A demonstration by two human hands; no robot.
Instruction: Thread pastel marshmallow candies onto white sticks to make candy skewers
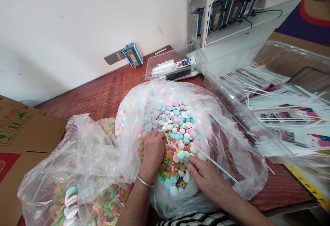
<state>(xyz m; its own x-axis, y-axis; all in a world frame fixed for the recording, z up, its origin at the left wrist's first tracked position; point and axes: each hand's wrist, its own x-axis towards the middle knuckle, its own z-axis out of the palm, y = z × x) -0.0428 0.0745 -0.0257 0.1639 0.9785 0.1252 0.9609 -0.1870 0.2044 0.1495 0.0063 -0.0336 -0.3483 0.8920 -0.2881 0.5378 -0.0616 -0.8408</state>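
A clear plastic bag (134, 98) lies open before me, full of pink, white and pale blue button-shaped candies (170, 119) and small coloured ring candies (167, 157). My left hand (154, 147) reaches into it with fingers curled down at the ring candies; the fingertips are partly hidden. My right hand (199, 171) is closed in a pinch at the near right of the heap, against white and blue candies. What it pinches is too small to make out. A thin white stick (219, 165) slants from the heap past the right hand, over the bag's edge.
Left, another clear bag (85, 150) holds ring candies, with a row of stacked candies (70, 205) on it. A cardboard box (28, 129) stands beyond. Right, a clear tub (232, 105) holds white sticks and printed cards. A smaller tray (175, 71) and blue device (133, 55) sit behind.
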